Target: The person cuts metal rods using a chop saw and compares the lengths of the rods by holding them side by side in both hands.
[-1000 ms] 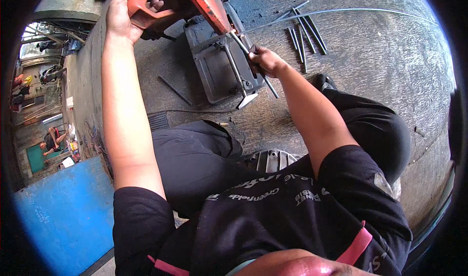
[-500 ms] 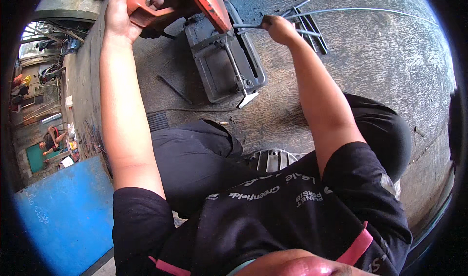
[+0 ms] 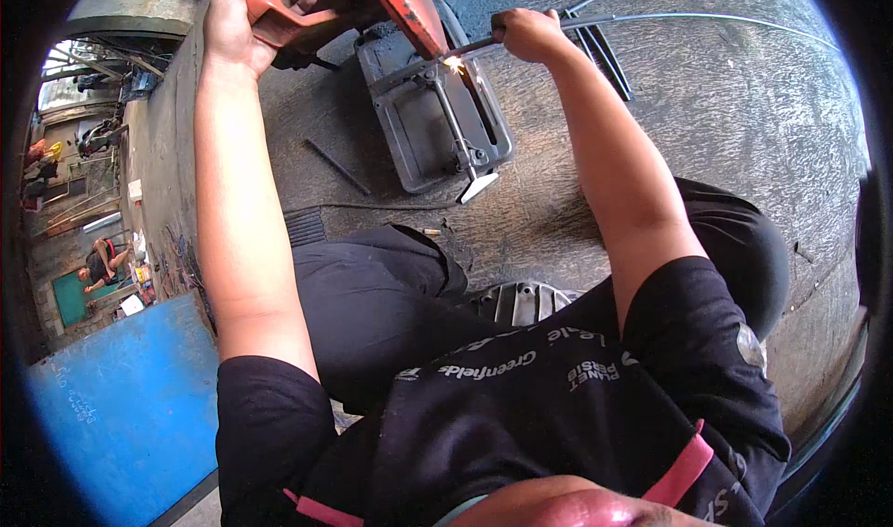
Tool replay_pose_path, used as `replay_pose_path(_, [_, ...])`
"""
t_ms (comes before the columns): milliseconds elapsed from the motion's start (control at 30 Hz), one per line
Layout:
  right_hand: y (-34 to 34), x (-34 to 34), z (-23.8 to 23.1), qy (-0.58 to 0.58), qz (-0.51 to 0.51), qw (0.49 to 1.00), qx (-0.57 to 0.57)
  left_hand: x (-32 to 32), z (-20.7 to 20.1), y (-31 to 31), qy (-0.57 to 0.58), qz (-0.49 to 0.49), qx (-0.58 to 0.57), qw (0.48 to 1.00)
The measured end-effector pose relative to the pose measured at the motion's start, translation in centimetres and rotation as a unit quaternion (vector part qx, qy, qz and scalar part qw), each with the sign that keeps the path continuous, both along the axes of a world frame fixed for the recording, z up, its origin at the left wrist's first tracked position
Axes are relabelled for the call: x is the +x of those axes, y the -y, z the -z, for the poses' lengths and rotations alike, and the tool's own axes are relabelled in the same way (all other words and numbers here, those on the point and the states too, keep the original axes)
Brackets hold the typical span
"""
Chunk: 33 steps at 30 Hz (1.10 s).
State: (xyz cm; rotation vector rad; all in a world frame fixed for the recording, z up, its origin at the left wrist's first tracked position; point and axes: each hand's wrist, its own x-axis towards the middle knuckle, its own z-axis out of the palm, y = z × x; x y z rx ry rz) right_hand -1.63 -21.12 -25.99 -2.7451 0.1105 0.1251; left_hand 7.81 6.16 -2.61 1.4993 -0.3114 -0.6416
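My left hand [image 3: 233, 29] is wrapped round the orange handle of a chop saw [image 3: 405, 6] at the top of the view. The saw's orange guard is lowered over its grey metal base [image 3: 400, 160]. Bright sparks [image 3: 454, 64] fly at the guard's lower tip, where a long thin metal bar [image 3: 670, 16] lies across the base. To the right of the saw, my right hand [image 3: 527, 34] grips this bar in a closed fist. The bar runs far out to the right. The cutting disc is mostly hidden by the guard.
A clamp screw [image 3: 453, 122] spans the saw base. Left of it, a dark rod [image 3: 337, 164] lies on the floor. A dark metal frame [image 3: 605, 60] rests beyond my right hand. A blue sheet [image 3: 121, 406] stands lower left; a person [image 3: 104, 265] sits far left.
Sparks have appeared at the guard's tip. My right hand has shifted slightly up and left with the bar, which now lies across the saw base.
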Motion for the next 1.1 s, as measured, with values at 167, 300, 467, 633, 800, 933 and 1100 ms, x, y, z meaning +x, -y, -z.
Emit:
replay_pose_path(167, [-0.1,0.2,-0.2,0.007,-0.021,0.999,-0.048,0.4,0.0,-0.1,-0.015,0.028,-0.008,0.999])
replay_pose_path(300, [0.3,0.7,0.5,0.023,-0.015,0.999,-0.029,0.3,0.0,0.3,-0.016,0.025,-0.007,1.000])
replay_pose_path(467, [0.0,0.7,0.7,0.027,-0.022,0.999,-0.029,0.5,0.0,0.0,-0.026,0.020,-0.011,0.999])
replay_pose_path(633, [0.1,0.8,0.9,0.013,-0.012,1.000,-0.025,0.2,0.1,0.3,-0.015,-0.005,-0.001,1.000])
replay_pose_path(800, [-0.1,0.7,0.5,0.009,-0.017,0.999,-0.034,0.6,0.0,-0.1,-0.012,0.027,-0.007,1.000])
replay_pose_path(933, [0.3,0.8,0.6,0.015,-0.025,0.999,-0.024,0.3,0.0,0.0,-0.014,0.010,-0.004,1.000])
replay_pose_path(1100, [4.6,1.2,3.8,0.054,-0.029,0.994,0.091,0.7,0.2,0.7,0.006,0.019,-0.007,1.000])
